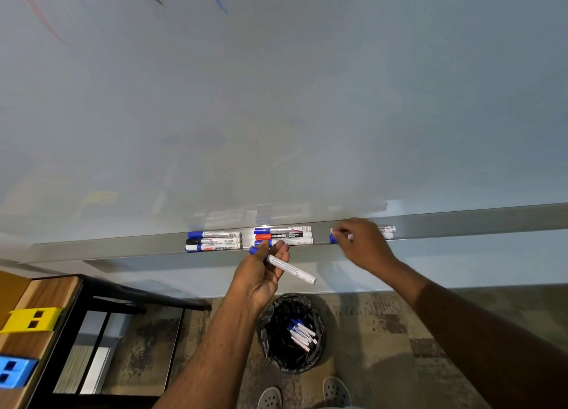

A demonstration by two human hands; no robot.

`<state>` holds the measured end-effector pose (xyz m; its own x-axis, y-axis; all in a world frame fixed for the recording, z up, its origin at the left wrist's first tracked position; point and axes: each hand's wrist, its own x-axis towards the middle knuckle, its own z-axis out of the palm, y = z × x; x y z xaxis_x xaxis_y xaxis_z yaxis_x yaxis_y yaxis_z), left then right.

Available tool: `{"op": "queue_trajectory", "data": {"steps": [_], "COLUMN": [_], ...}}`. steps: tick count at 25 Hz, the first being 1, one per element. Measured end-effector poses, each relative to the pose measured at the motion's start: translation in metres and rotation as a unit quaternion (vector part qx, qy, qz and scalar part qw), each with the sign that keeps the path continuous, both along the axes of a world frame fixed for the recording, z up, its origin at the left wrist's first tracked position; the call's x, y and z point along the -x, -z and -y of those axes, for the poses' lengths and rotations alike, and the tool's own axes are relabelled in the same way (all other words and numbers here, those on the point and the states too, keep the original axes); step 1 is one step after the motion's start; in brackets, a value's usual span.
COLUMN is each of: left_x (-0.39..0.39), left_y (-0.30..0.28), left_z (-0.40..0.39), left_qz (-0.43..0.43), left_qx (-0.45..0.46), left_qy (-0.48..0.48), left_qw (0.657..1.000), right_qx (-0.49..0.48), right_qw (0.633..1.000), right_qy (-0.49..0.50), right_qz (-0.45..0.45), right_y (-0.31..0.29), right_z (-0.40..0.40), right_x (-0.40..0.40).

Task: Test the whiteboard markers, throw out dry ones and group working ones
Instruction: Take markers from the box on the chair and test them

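This looks like an office or meeting room. A large wall-mounted whiteboard fills the far side, with a metal tray running along its bottom edge. Patterned carpet covers the floor, a lined waste bin stands near the wall, and a wooden desk sits at left.

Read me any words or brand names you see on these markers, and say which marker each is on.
"camlin": red-capped marker in the middle group on the tray.
"WHITEBOARD": front blue-capped marker of the left group.
Print on the marker in the left hand, the other tray markers and the bin markers: too small or blurred.
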<state>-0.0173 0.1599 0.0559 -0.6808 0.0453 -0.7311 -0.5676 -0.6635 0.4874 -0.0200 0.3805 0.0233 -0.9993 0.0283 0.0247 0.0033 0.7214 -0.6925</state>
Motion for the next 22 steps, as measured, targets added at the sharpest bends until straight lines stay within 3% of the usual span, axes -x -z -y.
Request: {"op": "queue_trajectory", "data": {"steps": [2, 4, 9, 11, 13, 15, 16, 18, 19, 20, 22], "left_x": [0.001, 0.0, -0.002, -0.005, -0.011, -0.018, -0.02, -0.022, -0.022, -0.022, -0.023], "left_y": [0.001, -0.001, -0.001, 0.0, 0.001, 0.004, 0.01, 0.027, 0.033, 0.039, 0.046], "left_z": [-0.008, -0.017, -0.03, -0.033, -0.036, -0.034, -0.031, -0.025, -0.023, -0.022, -0.019], "left_qz": [-0.015, -0.035, -0.083, -0.108, -0.149, -0.209, -0.242, -0.289, -0.293, -0.287, -0.265], "left_qx": [-0.012, -0.021, -0.007, 0.045, 0.163, 0.355, 0.457, 0.64, 0.683, 0.697, 0.694], "left_qy": [0.001, 0.006, 0.025, 0.057, 0.13, 0.234, 0.297, 0.436, 0.491, 0.526, 0.556], "left_qw": [1.0, 0.999, 0.996, 0.992, 0.967, 0.881, 0.803, 0.563, 0.454, 0.393, 0.372], "right_qx": [0.108, 0.148, 0.139, 0.143, 0.124, 0.066, 0.019, -0.081, -0.122, -0.157, -0.21], "right_qw": [0.987, 0.97, 0.974, 0.972, 0.98, 0.994, 0.999, 0.997, 0.992, 0.987, 0.977], "right_qy": [-0.061, -0.105, -0.102, -0.104, -0.082, -0.045, -0.027, 0.002, 0.012, 0.018, 0.014], "right_qz": [0.102, 0.16, 0.147, 0.158, 0.135, 0.071, 0.035, 0.005, 0.006, 0.009, 0.021], "right_y": [-0.021, -0.033, -0.041, -0.04, -0.035, -0.025, -0.018, -0.003, 0.004, 0.008, 0.015], "right_z": [0.029, 0.051, 0.058, 0.053, 0.042, 0.023, 0.011, -0.012, -0.023, -0.031, -0.043], "right_x": [-0.011, -0.018, -0.023, -0.023, -0.02, -0.014, -0.011, -0.005, -0.002, 0.001, 0.007]}}
